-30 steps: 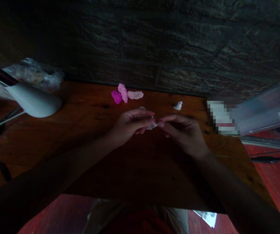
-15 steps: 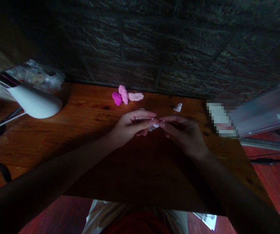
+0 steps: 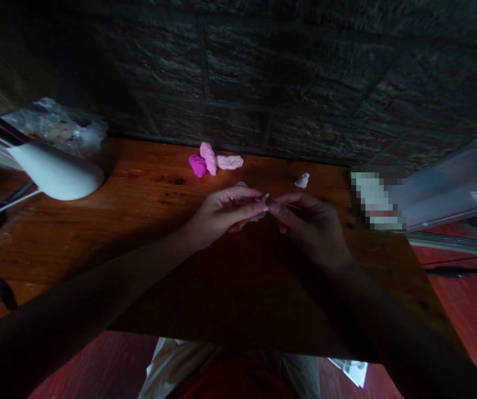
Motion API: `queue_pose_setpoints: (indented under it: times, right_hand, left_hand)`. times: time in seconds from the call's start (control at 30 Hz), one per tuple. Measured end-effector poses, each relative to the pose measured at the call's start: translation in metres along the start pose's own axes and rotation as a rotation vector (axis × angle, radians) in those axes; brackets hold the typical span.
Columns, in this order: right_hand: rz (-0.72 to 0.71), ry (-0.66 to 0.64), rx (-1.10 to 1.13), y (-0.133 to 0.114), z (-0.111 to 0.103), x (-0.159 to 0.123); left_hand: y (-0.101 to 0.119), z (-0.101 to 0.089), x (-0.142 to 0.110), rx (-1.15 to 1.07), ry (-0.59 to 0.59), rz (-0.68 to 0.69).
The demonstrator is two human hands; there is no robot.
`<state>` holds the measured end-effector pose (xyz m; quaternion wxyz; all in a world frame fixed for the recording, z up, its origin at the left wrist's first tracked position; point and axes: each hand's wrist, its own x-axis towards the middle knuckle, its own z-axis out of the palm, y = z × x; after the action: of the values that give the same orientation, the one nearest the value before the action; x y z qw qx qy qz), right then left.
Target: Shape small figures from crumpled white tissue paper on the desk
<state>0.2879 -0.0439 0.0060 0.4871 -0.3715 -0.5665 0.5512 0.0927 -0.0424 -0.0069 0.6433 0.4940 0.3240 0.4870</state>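
Thumb and fingers of my left hand [image 3: 232, 210] pinch a small piece of white modelling clay [image 3: 265, 207]. Against its right side, my right hand [image 3: 307, 221] has thumb and forefinger closed on the same bit. Part of the piece is hidden by the fingertips. Some whitish material [image 3: 242, 184] shows behind the left fingers; what it is I cannot make out. Beyond the hands lie lumps of clay: magenta [image 3: 197, 165], pink [image 3: 208, 158] and pale pink [image 3: 229, 162], touching each other. A separate white lump [image 3: 302, 180] rests farther right.
On the left of the wooden table [image 3: 147, 183] a white tapered device [image 3: 57, 172] lies with a cable, before a crumpled clear plastic bag [image 3: 70, 124]. A dark stone wall [image 3: 238, 83] closes the back. A pixelated item [image 3: 377, 202] sits at the right.
Both hands stay in place while the fingertips shift around the white clay. A thin bit of it now sticks up between them. The view has moved slightly.
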Motion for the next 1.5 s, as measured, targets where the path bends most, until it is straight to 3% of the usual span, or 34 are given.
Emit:
queue_pose_setpoints:
  times: [0.2, 0.37, 0.73, 1.03, 1.33, 1.5]
  right_hand:
    - [-0.09, -0.053, -0.115, -0.006, 0.005, -0.009]
    - [-0.183, -0.179, -0.159, -0.004, 0.0, -0.007]
    - [-0.357, -0.237, -0.442, -0.006, -0.007, -0.006]
    - [-0.195, -0.166, -0.246, -0.002, -0.004, -0.006]
    - [-0.092, -0.244, -0.157, -0.007, -0.004, -0.003]
    - [-0.091, -0.156, -0.101, -0.006, -0.007, 0.0]
  left_hand:
    - [0.002, 0.0, -0.004, 0.092, -0.06, 0.012]
    - [0.002, 0.0, -0.006, 0.136, -0.058, -0.015]
    - [0.005, 0.002, -0.004, 0.122, -0.11, -0.012]
    - [0.001, 0.0, -0.005, 0.092, -0.14, -0.006]
    - [0.0, -0.002, -0.003, 0.069, -0.111, 0.047]
    - [0.0, 0.0, -0.002, -0.003, -0.113, 0.049]
